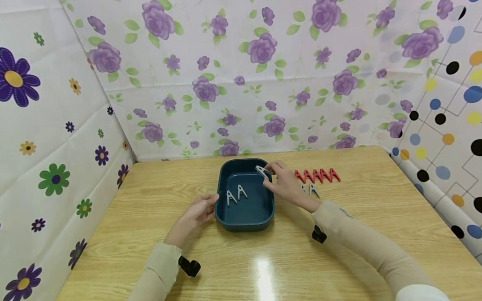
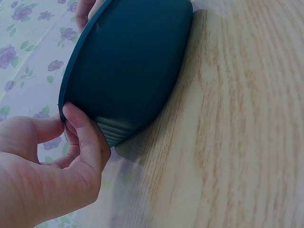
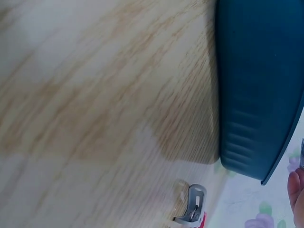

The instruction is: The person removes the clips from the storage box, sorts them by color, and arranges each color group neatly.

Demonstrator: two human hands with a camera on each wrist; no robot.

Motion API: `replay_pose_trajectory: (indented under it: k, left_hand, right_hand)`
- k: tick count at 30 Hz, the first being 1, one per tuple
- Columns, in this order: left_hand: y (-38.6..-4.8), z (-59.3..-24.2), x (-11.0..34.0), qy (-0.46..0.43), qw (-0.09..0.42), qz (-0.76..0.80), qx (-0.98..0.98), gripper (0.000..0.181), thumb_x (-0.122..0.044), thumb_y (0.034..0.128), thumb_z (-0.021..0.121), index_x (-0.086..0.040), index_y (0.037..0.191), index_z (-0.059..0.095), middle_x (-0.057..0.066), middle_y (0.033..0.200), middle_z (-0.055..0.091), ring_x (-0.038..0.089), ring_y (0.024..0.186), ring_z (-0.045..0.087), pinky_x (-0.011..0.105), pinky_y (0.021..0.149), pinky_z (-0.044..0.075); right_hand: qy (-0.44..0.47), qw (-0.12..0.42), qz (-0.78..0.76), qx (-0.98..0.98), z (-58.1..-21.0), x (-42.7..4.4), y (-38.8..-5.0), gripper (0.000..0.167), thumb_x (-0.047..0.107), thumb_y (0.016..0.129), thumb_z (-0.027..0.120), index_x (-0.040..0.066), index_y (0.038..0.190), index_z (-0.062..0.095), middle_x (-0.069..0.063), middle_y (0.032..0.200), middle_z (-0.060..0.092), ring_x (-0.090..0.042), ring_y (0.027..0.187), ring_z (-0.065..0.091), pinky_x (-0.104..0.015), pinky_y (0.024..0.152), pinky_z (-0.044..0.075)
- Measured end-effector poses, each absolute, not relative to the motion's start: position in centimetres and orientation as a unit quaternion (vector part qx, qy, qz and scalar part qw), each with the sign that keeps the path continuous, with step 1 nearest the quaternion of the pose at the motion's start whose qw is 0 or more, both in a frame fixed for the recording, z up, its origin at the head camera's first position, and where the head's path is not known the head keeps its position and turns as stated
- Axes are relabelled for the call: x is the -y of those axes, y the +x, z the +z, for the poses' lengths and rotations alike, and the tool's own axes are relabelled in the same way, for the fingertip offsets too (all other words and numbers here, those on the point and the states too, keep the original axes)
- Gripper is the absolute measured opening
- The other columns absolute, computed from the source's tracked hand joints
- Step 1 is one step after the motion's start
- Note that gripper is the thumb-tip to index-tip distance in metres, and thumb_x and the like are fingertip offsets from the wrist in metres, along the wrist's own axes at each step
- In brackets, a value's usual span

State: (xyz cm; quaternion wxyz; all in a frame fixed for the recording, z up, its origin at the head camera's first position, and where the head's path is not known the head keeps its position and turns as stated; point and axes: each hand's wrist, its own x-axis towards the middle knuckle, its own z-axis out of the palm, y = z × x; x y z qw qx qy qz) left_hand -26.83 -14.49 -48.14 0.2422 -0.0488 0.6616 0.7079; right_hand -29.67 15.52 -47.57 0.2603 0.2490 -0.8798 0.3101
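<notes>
A dark blue plastic tub (image 1: pixel 251 210) stands on the table, with two light grey clothespins (image 1: pixel 231 198) lying inside. My left hand (image 1: pixel 197 211) grips its left rim; in the left wrist view the thumb and fingers pinch the rim of the tub (image 2: pixel 128 61). Over the tub's right rim, my right hand (image 1: pixel 286 184) pinches another light grey clothespin (image 1: pixel 261 170) between thumb and fingers. Only the fingertips of that hand (image 3: pixel 298 192) show at the edge of the right wrist view.
Right of the tub, several red clothespins (image 1: pixel 316 176) lie in a row. In front of them are two grey clothespins (image 1: pixel 313 191), one partly hidden by my right hand. Patterned cloth (image 1: pixel 239 101) hangs behind the wooden table (image 1: pixel 230 267) and at both sides.
</notes>
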Motion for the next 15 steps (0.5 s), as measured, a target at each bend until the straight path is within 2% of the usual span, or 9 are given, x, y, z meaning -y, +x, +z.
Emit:
replay_pose_trajectory:
  k: [7,15]
  left_hand:
    - [-26.9,-48.3,14.6,-0.047,0.245,0.708,-0.661,0.036,-0.021,0.1017,0.051,0.003,0.129,0.048,-0.004,0.079,0.062,0.007,0.067,0.056,0.019,0.06,0.047]
    - [-26.8,-48.3,14.7,-0.033,0.24,0.712,-0.659,0.036,-0.025,0.0989,0.056,0.001,0.123,0.052,-0.004,0.082,0.064,0.007,0.071,0.058,0.019,0.062,0.048]
  right_hand:
    - [0.262,0.264,0.324,0.87,-47.8,-16.2,-29.5,0.025,0.01,0.083,0.068,0.002,0.106,0.063,-0.016,0.101,0.062,-0.027,0.084,0.06,-0.037,0.07,0.052]
    - [0.235,0.281,0.309,0.878,-47.7,-17.0,-29.0,0.026,0.014,0.083,0.069,0.004,0.107,0.065,-0.015,0.102,0.064,-0.027,0.087,0.063,-0.039,0.071,0.054]
